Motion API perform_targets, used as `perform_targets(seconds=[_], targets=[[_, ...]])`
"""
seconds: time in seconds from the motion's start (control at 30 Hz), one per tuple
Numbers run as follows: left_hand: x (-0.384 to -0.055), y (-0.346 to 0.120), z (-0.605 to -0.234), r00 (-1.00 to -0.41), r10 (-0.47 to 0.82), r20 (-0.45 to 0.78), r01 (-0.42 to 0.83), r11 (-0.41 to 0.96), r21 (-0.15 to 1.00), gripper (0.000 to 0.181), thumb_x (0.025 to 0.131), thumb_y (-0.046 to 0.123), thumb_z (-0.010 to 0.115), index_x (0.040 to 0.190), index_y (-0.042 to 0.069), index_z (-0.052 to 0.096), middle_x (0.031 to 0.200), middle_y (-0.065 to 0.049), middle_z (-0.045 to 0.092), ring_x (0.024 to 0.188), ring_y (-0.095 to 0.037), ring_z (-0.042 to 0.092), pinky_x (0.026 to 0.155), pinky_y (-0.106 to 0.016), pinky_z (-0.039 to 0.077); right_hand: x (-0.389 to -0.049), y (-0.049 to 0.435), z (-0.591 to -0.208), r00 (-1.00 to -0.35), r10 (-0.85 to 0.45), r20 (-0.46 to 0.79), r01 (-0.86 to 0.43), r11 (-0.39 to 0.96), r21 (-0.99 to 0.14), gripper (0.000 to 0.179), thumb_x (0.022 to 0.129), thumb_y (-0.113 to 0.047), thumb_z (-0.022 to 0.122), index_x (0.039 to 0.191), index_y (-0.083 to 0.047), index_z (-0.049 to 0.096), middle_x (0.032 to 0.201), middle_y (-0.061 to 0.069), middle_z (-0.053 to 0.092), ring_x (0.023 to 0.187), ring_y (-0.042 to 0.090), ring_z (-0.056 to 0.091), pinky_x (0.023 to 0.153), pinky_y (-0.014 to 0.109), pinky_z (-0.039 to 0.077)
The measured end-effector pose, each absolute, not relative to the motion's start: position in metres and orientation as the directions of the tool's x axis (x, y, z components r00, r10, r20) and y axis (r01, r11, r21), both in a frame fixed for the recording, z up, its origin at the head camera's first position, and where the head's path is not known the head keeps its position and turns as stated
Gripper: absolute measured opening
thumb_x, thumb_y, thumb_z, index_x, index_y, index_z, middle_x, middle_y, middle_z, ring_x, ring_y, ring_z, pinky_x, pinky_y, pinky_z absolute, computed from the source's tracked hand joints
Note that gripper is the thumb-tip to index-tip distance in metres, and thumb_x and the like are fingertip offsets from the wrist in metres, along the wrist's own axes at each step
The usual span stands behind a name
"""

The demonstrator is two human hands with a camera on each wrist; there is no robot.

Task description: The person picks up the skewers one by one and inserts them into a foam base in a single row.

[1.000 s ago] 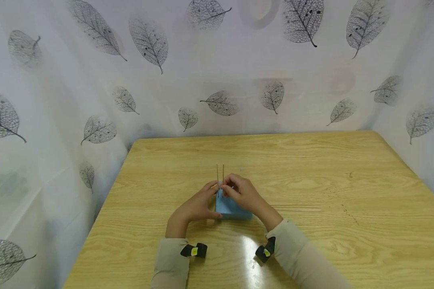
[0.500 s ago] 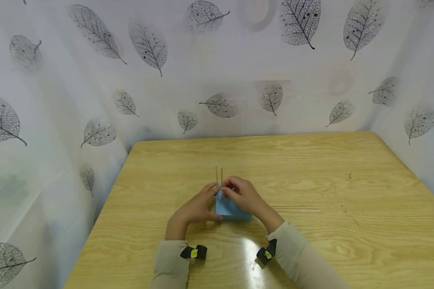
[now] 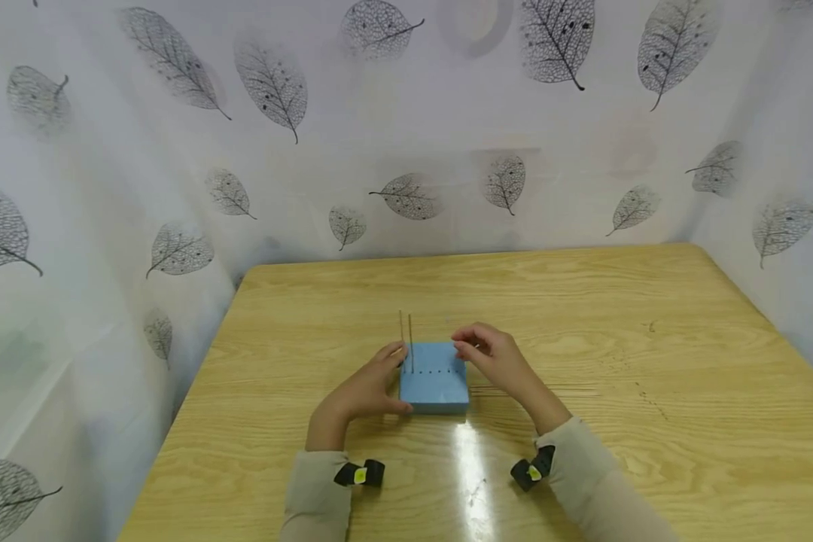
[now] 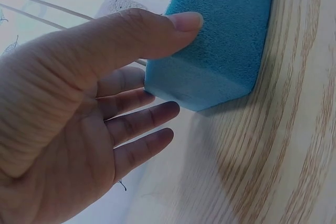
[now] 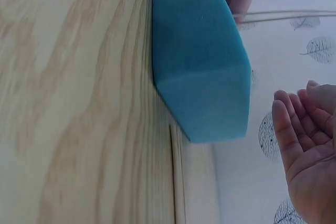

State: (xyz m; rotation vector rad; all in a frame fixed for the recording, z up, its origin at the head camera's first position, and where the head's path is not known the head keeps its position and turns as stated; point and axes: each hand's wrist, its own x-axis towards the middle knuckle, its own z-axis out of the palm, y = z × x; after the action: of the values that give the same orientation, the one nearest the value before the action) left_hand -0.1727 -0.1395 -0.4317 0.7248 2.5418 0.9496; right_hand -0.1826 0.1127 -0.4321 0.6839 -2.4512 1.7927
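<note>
A light-blue foam block (image 3: 435,393) with a row of small holes across its top lies on the table. Two thin sticks (image 3: 410,339) stand upright in its left end. My left hand (image 3: 362,390) grips the block's left side, with the thumb (image 4: 184,22) on the front face and the index finger near the back corner; in the left wrist view the other fingers spread beside the block. My right hand (image 3: 501,365) hovers by the block's back right corner, its fingers loosely bent and nothing in them. The right wrist view shows that hand (image 5: 312,156) apart from the block.
Several thin loose sticks (image 3: 549,389) lie on the wooden table (image 3: 650,452) to the right of the block, passing beneath my right wrist. Behind the table hangs a white curtain (image 3: 447,98) with a leaf print.
My right hand has let go of the second stick and moved right, off the row of holes. That stick stays upright in the foam block. The left hand keeps its hold.
</note>
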Motion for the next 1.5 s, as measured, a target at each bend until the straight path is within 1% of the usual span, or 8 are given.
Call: perform_targets(seconds=[0.2,0.37,0.67,0.87,0.97,1.1,1.27,1.5], targets=[[-0.172,-0.140,-0.433,-0.811,0.570,-0.134,0.335,0.640,0.691,0.098,0.075,0.023,0.081,0.150,0.003,0.022,0.156,-0.012,0.015,0.141,-0.029,0.020,0.108,-0.047,0.030,-0.180,0.131,-0.435,-0.912,-0.300,0.279,-0.365,0.290,-0.885,0.019,0.094,-0.004,0.056,0.108,0.008,0.062,0.099,0.023,0.063,0.084,0.019,0.066,0.074,0.034,0.055],[-0.172,-0.140,-0.433,-0.810,0.572,-0.130,0.336,0.633,0.697,0.098,0.076,0.023,0.081,0.150,0.004,0.021,0.156,-0.012,0.014,0.141,-0.030,0.020,0.108,-0.047,0.030,-0.179,0.143,-0.435,-0.925,-0.280,0.258,-0.341,0.311,-0.887,0.020,0.094,-0.004,0.056,0.109,0.008,0.061,0.100,0.024,0.063,0.085,0.014,0.065,0.074,0.030,0.055],[-0.171,-0.141,-0.433,-0.811,0.570,-0.129,0.336,0.635,0.695,0.097,0.076,0.022,0.081,0.150,0.003,0.021,0.156,-0.013,0.015,0.140,-0.030,0.021,0.107,-0.047,0.031,-0.175,0.166,-0.437,-0.940,-0.256,0.224,-0.305,0.341,-0.889,0.022,0.094,-0.003,0.056,0.111,0.011,0.059,0.101,0.026,0.062,0.088,0.019,0.066,0.074,0.026,0.055],[-0.173,-0.141,-0.433,-0.811,0.569,-0.135,0.337,0.643,0.687,0.098,0.076,0.023,0.081,0.150,0.003,0.021,0.156,-0.013,0.015,0.141,-0.030,0.021,0.108,-0.047,0.030,-0.173,0.181,-0.438,-0.955,-0.217,0.201,-0.272,0.380,-0.884,0.023,0.095,-0.006,0.056,0.111,0.010,0.059,0.100,0.024,0.063,0.086,0.014,0.064,0.074,0.032,0.055],[-0.174,-0.141,-0.434,-0.810,0.571,-0.134,0.336,0.639,0.692,0.098,0.076,0.022,0.081,0.150,0.003,0.020,0.156,-0.014,0.014,0.141,-0.031,0.020,0.108,-0.047,0.030,-0.171,0.187,-0.438,-0.959,-0.206,0.194,-0.263,0.404,-0.876,0.022,0.094,-0.006,0.057,0.111,0.008,0.060,0.098,0.022,0.064,0.084,0.019,0.065,0.071,0.034,0.055],[-0.174,-0.141,-0.434,-0.810,0.570,-0.137,0.326,0.632,0.703,0.098,0.076,0.022,0.081,0.150,0.003,0.020,0.157,-0.013,0.013,0.141,-0.030,0.020,0.108,-0.047,0.030,-0.168,0.196,-0.439,-0.962,-0.196,0.188,-0.259,0.450,-0.855,0.022,0.093,-0.007,0.058,0.111,0.006,0.061,0.096,0.019,0.065,0.082,0.025,0.064,0.064,0.029,0.054],[-0.174,-0.141,-0.434,-0.810,0.570,-0.137,0.326,0.633,0.702,0.098,0.076,0.021,0.081,0.150,0.003,0.020,0.157,-0.013,0.013,0.140,-0.030,0.021,0.108,-0.047,0.031,-0.167,0.206,-0.439,-0.968,-0.187,0.167,-0.240,0.491,-0.838,0.023,0.094,-0.010,0.059,0.111,0.005,0.061,0.096,0.017,0.065,0.080,0.018,0.064,0.062,0.021,0.051],[-0.175,-0.142,-0.435,-0.811,0.569,-0.139,0.327,0.636,0.699,0.098,0.076,0.022,0.081,0.151,0.004,0.019,0.157,-0.013,0.013,0.140,-0.030,0.021,0.107,-0.047,0.031,-0.166,0.214,-0.441,-0.970,-0.206,0.126,-0.217,0.510,-0.833,0.023,0.093,-0.010,0.060,0.109,0.006,0.062,0.095,0.016,0.066,0.077,0.015,0.062,0.062,0.022,0.050]])
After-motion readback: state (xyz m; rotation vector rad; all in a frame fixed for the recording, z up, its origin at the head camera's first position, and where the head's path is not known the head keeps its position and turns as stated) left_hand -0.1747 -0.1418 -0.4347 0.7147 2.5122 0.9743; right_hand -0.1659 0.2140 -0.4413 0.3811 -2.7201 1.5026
